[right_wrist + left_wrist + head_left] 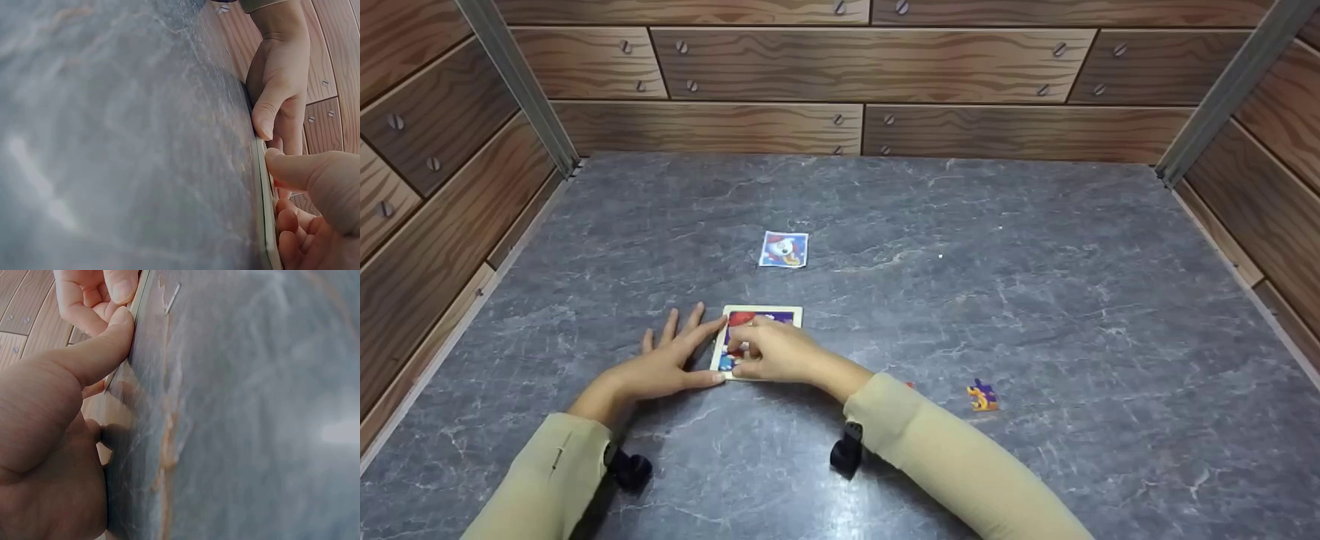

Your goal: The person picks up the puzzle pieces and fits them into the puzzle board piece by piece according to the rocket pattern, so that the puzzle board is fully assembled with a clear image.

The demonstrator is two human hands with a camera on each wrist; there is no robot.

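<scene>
A small jigsaw puzzle tray (pixel 763 308) with a pale rim lies flat on the table, and red, purple and blue puzzle parts show inside it. My left hand (pixel 660 366) rests at the tray's left side with fingers spread, its index fingertip and thumb touching the rim. Over the tray, my right hand (pixel 780 351) bends its fingers down onto the puzzle. In the right wrist view its thumb (pixel 295 169) touches the tray top, and the other fingers are curled. Whether it pinches a puzzle piece is hidden.
A loose purple and orange puzzle piece (pixel 982 395) lies to the right of my right forearm. Red bits of another piece (pixel 910 385) peek out beside the sleeve. Beyond the tray lies a picture card (pixel 784 249) with a white dog. Wood-patterned walls (pixel 870 64) enclose the table.
</scene>
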